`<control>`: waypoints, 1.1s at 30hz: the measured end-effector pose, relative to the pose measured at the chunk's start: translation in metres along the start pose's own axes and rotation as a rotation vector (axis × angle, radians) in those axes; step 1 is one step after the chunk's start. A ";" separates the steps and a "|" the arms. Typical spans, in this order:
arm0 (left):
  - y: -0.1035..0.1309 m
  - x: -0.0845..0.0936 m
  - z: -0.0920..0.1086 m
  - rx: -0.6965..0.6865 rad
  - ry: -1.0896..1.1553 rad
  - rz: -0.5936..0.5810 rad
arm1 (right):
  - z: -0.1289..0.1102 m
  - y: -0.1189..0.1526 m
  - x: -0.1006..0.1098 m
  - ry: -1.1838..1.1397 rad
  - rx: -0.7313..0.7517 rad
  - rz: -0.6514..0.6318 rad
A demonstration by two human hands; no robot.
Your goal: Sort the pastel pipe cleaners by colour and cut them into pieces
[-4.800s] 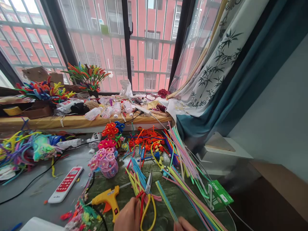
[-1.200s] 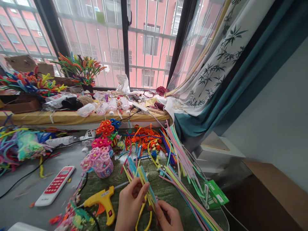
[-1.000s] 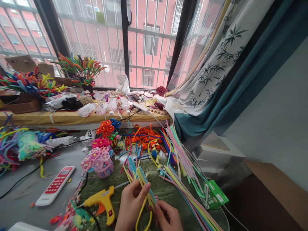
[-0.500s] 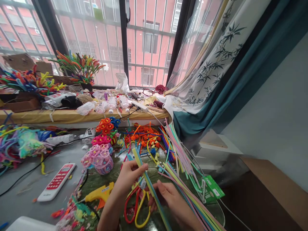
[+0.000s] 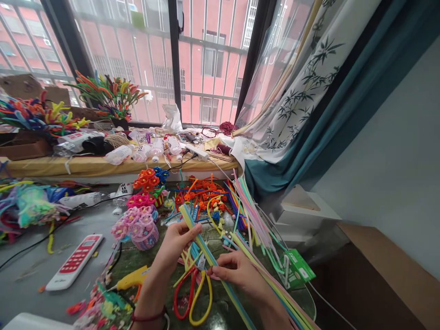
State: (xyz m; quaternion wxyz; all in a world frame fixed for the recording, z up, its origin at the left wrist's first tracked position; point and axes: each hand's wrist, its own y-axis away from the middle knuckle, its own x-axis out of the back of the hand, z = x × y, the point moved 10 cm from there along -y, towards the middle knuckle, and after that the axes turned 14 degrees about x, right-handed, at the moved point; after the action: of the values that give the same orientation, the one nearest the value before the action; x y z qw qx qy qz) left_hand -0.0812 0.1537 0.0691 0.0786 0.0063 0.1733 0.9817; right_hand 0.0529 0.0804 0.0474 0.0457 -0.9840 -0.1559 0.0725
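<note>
A bundle of yellow and blue pipe cleaners (image 5: 205, 253) runs slantwise across both hands. My left hand (image 5: 178, 242) is closed around its upper part, thumb on top. Lower down, my right hand (image 5: 233, 270) pinches the same bundle between thumb and fingers. Scissors with one red and one yellow handle (image 5: 201, 293) lie on the table just below the hands. Beside my right forearm spreads a loose pile of long pastel pipe cleaners (image 5: 271, 286).
A yellow glue gun (image 5: 132, 278), a red-and-white remote (image 5: 74, 262) and pink pipe-cleaner flowers (image 5: 135, 222) are at the left. Orange pieces (image 5: 202, 190) lie behind the hands. A green box (image 5: 299, 268) sits at the right edge. Bottles (image 5: 118, 154) line the windowsill.
My right hand has moved up along the bundle and its fingers have closed on it. My left hand keeps its hold. The view has shifted slightly.
</note>
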 end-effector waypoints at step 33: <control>0.016 0.051 -0.026 0.057 -0.409 0.465 | 0.047 0.037 0.047 0.088 0.055 0.384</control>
State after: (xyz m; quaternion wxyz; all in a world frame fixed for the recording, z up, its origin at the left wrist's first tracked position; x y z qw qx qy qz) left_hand -0.1354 0.1383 0.0495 -0.1152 0.2455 0.1754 0.9464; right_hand 0.1007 0.0637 -0.0089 0.0646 -0.9963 0.0388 0.0410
